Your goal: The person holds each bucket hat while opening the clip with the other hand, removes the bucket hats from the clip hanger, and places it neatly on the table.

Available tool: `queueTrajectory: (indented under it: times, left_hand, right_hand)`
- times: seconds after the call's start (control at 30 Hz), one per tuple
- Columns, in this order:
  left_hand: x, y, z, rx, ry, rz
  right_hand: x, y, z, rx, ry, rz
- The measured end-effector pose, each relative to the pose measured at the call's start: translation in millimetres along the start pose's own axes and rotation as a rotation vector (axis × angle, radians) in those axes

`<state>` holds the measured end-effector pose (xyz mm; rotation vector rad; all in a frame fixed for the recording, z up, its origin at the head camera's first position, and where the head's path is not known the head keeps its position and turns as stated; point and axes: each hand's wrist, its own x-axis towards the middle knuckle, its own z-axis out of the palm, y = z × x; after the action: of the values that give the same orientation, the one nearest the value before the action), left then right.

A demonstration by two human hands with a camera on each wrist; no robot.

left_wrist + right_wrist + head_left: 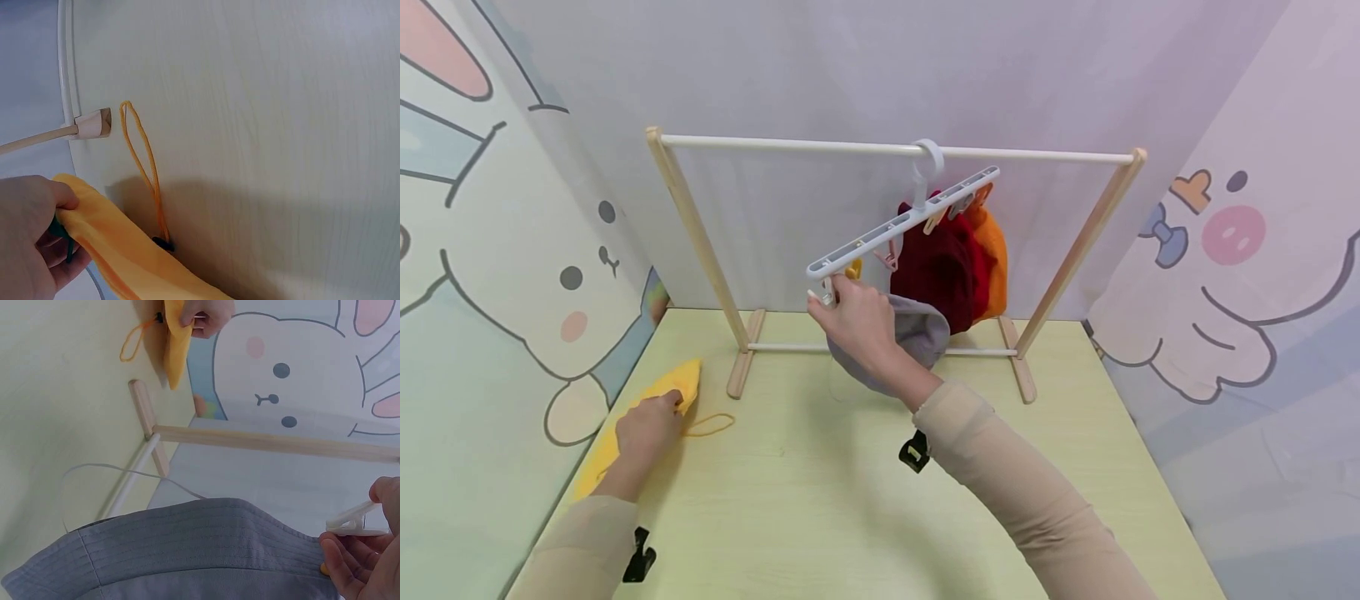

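My left hand (647, 429) pinches the edge of a yellow hat (137, 250) near the table's left side; its looped cord (147, 162) trails on the tabletop. With thumb and fingers, my right hand (863, 325) pinches a white clip (353, 524) at the near left end of the pale hanger (868, 241). Just below that hand hangs a grey bucket hat (925, 331), its brim (187, 531) close to the fingers in the right wrist view. A yellow clip (853, 268) and a pink clip (891, 257) sit farther along the bar.
The hanger hooks over the white rail (775, 145) of a wooden stand (700, 237). A dark red hat (928, 271) and an orange hat (995, 258) hang at its far end. Cartoon-printed curtains (1247, 275) enclose the pale table (790, 517).
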<state>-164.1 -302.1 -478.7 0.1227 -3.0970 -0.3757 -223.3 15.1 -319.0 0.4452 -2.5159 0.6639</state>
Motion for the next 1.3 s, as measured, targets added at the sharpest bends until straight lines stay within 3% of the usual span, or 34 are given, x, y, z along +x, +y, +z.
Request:
queueTrajectory:
  times: [0.3,0.5,0.87,1.3]
  left_hand:
    - [-0.4,-7.3,9.4,-0.025,-0.044,-0.04]
    - [-1.1,-9.5,15.0,-0.038,-0.027,-0.041]
    - [-5.6,-11.2,24.9,-0.041,-0.061,-0.049]
    - [-9.5,-10.0,34.7,-0.07,-0.136,-0.076]
  right_hand:
    - [0,0,0,-0.002,-0.009,0.002]
    - [0,0,0,-0.003,-0.009,0.002]
    - [0,-1,0,0.004,-0.015,0.003]
    - [-1,-1,0,0.008,-0.024,0.007]
